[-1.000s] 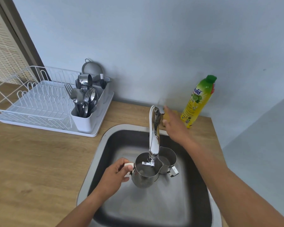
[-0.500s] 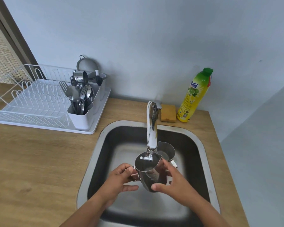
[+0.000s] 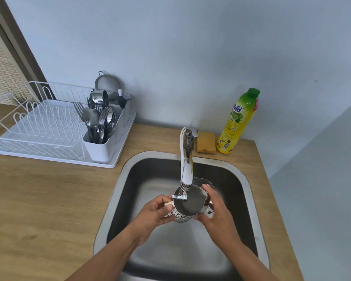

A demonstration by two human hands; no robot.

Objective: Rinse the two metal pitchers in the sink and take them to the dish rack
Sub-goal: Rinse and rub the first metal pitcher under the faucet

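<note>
Head view: shiny steel pitcher (image 3: 190,205) under tap (image 3: 185,159), handle (image 3: 168,204) pinched in left hand (image 3: 154,213), right hand (image 3: 217,216) apparently cupping its side.

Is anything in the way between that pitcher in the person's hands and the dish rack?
The faucet hangs right over the held pitcher, which must clear it first. The counter between sink and dish rack shows nothing. The cutlery holder fills the rack's end nearest the sink; wire slots lie beyond.
</note>
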